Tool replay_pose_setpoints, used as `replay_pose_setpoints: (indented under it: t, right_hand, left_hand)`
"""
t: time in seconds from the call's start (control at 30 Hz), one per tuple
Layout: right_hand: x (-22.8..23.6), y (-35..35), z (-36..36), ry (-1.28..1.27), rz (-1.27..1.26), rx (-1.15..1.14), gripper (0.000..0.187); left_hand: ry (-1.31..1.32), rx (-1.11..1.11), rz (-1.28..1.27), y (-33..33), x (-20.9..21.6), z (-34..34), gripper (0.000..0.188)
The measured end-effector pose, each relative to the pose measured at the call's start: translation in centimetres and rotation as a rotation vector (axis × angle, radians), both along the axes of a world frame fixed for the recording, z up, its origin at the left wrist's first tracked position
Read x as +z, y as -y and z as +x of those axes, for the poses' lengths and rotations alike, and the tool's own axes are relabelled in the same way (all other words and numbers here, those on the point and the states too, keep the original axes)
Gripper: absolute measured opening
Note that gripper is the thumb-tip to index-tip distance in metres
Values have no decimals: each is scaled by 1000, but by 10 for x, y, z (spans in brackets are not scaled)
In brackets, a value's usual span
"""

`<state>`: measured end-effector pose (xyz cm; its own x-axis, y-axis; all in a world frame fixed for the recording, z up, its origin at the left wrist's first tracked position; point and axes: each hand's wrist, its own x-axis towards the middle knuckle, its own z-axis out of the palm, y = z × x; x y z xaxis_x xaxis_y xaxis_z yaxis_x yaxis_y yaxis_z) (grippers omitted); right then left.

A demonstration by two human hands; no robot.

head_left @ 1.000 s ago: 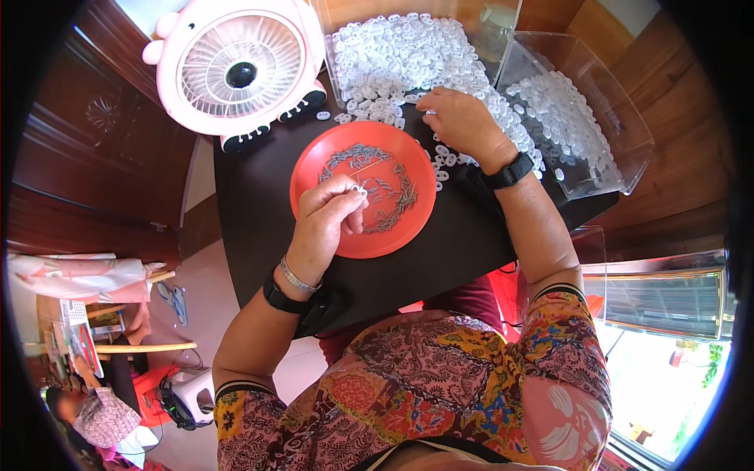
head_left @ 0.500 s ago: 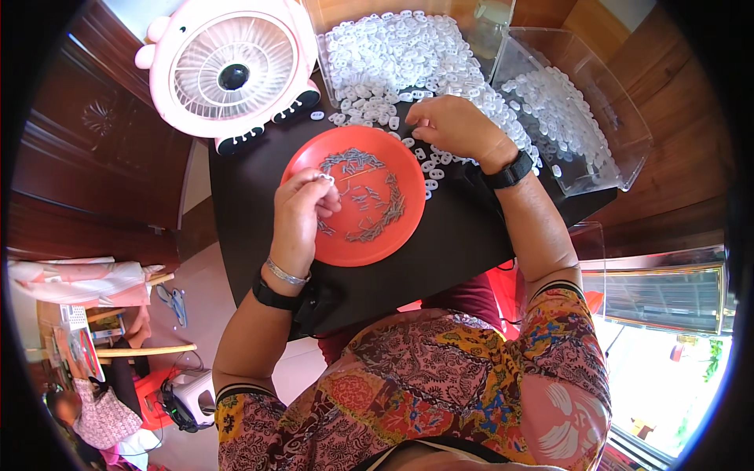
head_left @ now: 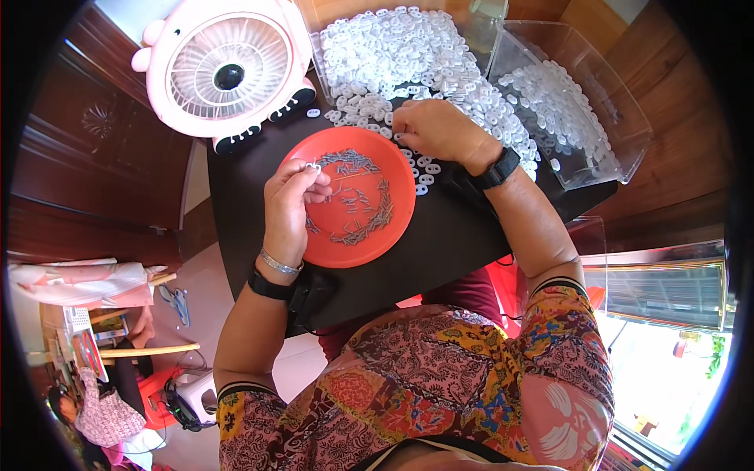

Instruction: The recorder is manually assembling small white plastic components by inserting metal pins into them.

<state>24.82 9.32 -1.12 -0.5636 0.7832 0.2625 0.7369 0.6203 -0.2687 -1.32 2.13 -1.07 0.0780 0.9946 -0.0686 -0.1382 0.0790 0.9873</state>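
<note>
My left hand (head_left: 287, 198) is over the left rim of a round red plastic plate (head_left: 397, 224), its thumb and fingers pinched on a small white plastic piece (head_left: 314, 167). Short grey metal pins (head_left: 351, 161) lie in a rough ring on the plate, with a thin yellowish stick (head_left: 349, 176) among them. Just beyond the plate's far right rim, my right hand (head_left: 448, 135) reaches down with bent fingers to loose white oval two-holed pieces (head_left: 425, 162). Its fingertips are drawn together, and whatever lies between them is hidden.
A large heap of white pieces (head_left: 393, 47) spills from a clear bin at the back. Another clear bin (head_left: 628, 133) lies tilted at the right with more. A pink animal-shaped fan (head_left: 228, 77) stands at the back left of the black table (head_left: 243, 212). Another person (head_left: 110, 416) is far left.
My right hand has shifted slightly left, its fingertips lower among the loose pieces. My left hand has moved a little left and up, still pinching the white piece.
</note>
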Motion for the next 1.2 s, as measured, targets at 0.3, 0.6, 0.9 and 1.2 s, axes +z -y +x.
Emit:
replay_pose_setpoints:
  t: [0.3,0.6,0.9,1.2]
  right_hand:
    - [19,12,-18,-727,-689,86,16]
    - [30,33,-39,-1025,-980,221,16]
    - [29,41,-47,-990,-978,254,15]
    - [31,42,-46,-979,-959,240,15]
  left_hand:
    - [-5,-182,78,12,10,8,20]
    - [6,-242,96,17,7,13,18]
    - [-88,-242,128,18,11,14,20]
    - [-101,-259,127,18,11,13,20]
